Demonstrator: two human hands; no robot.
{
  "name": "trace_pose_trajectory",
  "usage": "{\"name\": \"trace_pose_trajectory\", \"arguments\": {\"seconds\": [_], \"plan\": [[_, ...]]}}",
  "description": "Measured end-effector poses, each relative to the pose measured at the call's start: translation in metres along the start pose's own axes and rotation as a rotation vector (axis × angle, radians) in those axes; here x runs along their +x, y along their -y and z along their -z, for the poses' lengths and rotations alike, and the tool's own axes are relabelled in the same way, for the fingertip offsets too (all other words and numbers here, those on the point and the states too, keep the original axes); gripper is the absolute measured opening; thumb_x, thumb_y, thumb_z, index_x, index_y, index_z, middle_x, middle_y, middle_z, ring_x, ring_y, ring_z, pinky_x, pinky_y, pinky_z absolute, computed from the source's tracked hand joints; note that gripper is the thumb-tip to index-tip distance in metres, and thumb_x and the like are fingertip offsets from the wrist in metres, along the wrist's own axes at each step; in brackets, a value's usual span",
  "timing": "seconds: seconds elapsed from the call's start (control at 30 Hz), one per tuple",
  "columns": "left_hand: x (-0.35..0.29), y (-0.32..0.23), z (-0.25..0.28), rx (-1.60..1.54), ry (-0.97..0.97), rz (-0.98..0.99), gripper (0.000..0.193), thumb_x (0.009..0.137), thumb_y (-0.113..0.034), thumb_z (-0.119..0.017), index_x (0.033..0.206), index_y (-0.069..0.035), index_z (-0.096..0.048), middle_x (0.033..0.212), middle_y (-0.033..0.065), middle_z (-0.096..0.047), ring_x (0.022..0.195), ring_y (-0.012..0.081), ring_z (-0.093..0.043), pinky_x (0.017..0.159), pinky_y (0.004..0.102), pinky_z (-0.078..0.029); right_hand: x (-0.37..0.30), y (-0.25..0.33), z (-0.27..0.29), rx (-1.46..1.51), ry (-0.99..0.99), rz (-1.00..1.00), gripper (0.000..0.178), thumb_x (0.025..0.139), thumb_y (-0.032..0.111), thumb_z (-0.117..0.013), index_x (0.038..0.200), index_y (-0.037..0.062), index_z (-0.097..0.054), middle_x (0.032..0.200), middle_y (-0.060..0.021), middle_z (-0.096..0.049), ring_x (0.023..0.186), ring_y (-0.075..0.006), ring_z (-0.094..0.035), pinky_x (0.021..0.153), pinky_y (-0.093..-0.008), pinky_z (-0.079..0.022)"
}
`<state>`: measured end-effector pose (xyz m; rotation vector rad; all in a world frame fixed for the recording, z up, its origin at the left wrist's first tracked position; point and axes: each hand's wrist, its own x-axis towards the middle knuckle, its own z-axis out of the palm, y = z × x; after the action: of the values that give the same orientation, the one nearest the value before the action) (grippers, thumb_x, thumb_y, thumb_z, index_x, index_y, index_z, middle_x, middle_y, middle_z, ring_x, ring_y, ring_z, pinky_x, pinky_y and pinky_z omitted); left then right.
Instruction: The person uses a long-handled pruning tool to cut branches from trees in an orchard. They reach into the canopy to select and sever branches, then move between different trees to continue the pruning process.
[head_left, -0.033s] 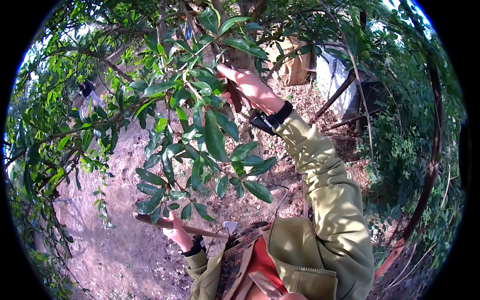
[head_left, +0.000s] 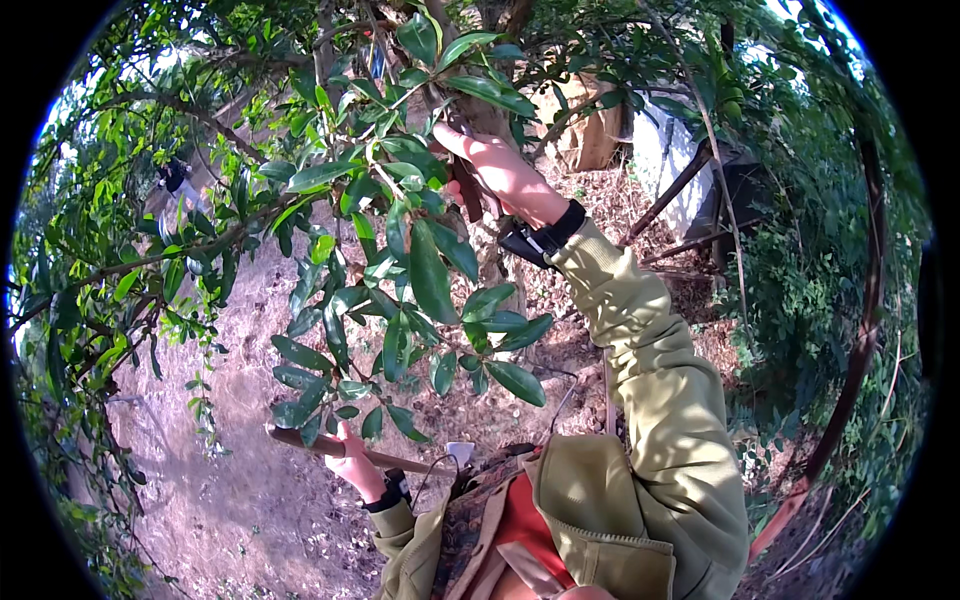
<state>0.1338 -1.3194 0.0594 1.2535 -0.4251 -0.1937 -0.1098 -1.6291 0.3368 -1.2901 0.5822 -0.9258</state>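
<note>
My right hand is raised to a tree, fingers wrapped round a dark brown branch among the leaves. Part of that grip hides behind foliage. A leafy spray of glossy green leaves hangs just left of and below this hand. Lower down, my left hand is closed round a brown wooden stick. The stick slants from beneath the lowest leaves toward my body, where my jacket hides its other end. Dark bands circle both wrists.
Dry, leaf-strewn ground lies below. Behind my right arm are a white sheet-like thing and a tan bulky shape. A long, brown curved bar arcs down the right side. Another person is far off at left, beyond branches.
The distant person at left has shifted slightly. My hands have not visibly moved.
</note>
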Motion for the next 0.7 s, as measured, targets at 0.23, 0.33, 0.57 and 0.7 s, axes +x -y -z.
{"name": "trace_pose_trajectory", "arguments": {"seconds": [0.23, 0.33, 0.57, 0.7], "plan": [[0.005, 0.015, 0.009, 0.052, 0.072, -0.029, 0.01, 0.089, -0.002, -0.055, 0.083, -0.007, -0.049, 0.059, -0.0029, -0.044, 0.049, 0.0063, -0.041, 0.045, 0.0219, -0.031, 0.0, 0.001, -0.002, 0.063, 0.072, -0.03, 0.038, 0.1, 0.04, -0.047, 0.106, 0.0044, -0.057, 0.079, -0.0049, -0.061, 0.059, -0.0142, -0.058, 0.053, -0.0286, -0.05], [-0.003, 0.001, 0.001, -0.011, 0.077, 0.024, 0.014, 0.091, -0.004, -0.057, 0.08, -0.008, -0.049, 0.058, -0.0032, -0.043, 0.049, 0.006, -0.041, 0.045, 0.022, -0.031, -0.01, 0.004, -0.004, 0.191, 0.08, -0.095, 0.038, 0.099, 0.042, -0.048, 0.107, 0.0055, -0.056, 0.073, -0.005, -0.06, 0.056, -0.0147, -0.058, 0.051, -0.0286, -0.05], [-0.007, -0.007, 0.001, -0.01, 0.079, 0.011, 0.02, 0.091, -0.009, -0.062, 0.076, -0.009, -0.049, 0.057, -0.0044, -0.042, 0.049, 0.0047, -0.038, 0.046, 0.0219, -0.029, 0.0, -0.019, 0.009, 0.242, 0.125, -0.082, 0.038, 0.098, 0.045, -0.05, 0.101, 0.0073, -0.055, 0.075, -0.0059, -0.06, 0.057, -0.014, -0.058, 0.052, -0.0279, -0.051], [-0.011, -0.016, -0.004, 0.019, 0.096, 0.014, 0.024, 0.092, -0.011, -0.063, 0.073, -0.01, -0.048, 0.057, -0.0051, -0.041, 0.049, 0.0041, -0.037, 0.047, 0.0215, -0.028, -0.008, -0.037, 0.02, 0.309, 0.126, -0.026, 0.04, 0.097, 0.047, -0.051, 0.101, 0.0074, -0.056, 0.075, -0.0056, -0.06, 0.057, -0.0138, -0.057, 0.052, -0.0271, -0.051]]}}
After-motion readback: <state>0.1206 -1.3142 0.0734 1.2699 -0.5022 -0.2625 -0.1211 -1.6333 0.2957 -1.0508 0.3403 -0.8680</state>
